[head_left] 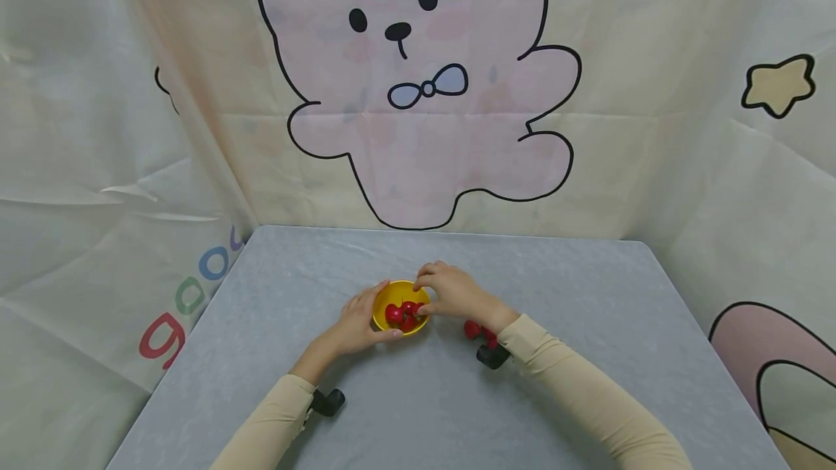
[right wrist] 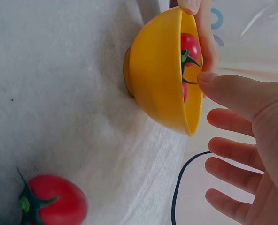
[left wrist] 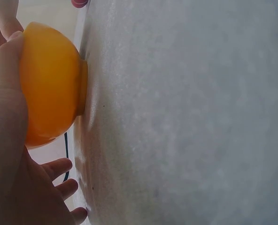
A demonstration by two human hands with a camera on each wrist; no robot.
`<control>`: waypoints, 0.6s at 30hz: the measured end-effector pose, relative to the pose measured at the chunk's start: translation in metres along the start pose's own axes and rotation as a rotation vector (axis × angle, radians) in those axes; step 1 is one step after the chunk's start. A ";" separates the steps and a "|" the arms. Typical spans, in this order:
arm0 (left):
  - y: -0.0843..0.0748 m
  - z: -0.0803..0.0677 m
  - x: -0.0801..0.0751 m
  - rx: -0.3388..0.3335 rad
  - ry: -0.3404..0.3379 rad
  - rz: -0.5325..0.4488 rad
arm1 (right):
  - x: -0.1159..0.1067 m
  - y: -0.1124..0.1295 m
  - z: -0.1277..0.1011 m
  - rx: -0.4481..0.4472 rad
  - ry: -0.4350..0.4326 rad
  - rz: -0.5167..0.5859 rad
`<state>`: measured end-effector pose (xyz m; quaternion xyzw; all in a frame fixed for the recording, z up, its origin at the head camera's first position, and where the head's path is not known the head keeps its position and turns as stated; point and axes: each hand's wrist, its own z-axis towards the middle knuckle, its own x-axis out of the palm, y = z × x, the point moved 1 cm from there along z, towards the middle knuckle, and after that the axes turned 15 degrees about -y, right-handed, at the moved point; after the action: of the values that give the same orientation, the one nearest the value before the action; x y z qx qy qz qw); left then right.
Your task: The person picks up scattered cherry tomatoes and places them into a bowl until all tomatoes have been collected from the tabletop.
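A yellow bowl [head_left: 395, 292] stands on the table with several cherry tomatoes [head_left: 395, 315] in it. My left hand [head_left: 355, 323] holds the bowl from the left, its thumb at the near rim and fingers reaching round the far side; in the left wrist view the lower fingers spread away from the wall. Over the bowl's right edge is my right hand [head_left: 452, 291]. The right wrist view shows its thumb tip at the rim, beside a green tomato stem [right wrist: 188, 59], and its other fingers apart with nothing between them.
More cherry tomatoes [head_left: 472, 330] lie on the grey table [head_left: 405, 412], below my right wrist. A black wrist camera [head_left: 329, 402] juts from the left wrist and another black camera [head_left: 493, 356] from the right. Behind the table hangs a curtain [head_left: 418, 158] with a cartoon bear.
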<state>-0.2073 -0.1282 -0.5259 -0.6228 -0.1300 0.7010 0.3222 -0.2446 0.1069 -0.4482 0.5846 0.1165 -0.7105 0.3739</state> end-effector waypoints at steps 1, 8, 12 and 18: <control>0.000 0.000 0.000 -0.001 0.001 0.000 | -0.001 -0.001 0.000 0.003 -0.002 -0.002; 0.001 0.000 0.001 -0.018 -0.004 -0.009 | -0.010 -0.010 -0.008 0.041 -0.029 0.004; 0.000 0.001 0.001 -0.032 -0.001 -0.010 | -0.014 -0.015 -0.014 0.053 -0.034 0.014; -0.001 0.001 0.001 -0.039 0.005 -0.005 | -0.018 -0.022 -0.024 0.070 -0.046 0.024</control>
<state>-0.2075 -0.1271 -0.5257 -0.6305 -0.1445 0.6959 0.3120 -0.2412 0.1435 -0.4449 0.5821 0.0761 -0.7229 0.3644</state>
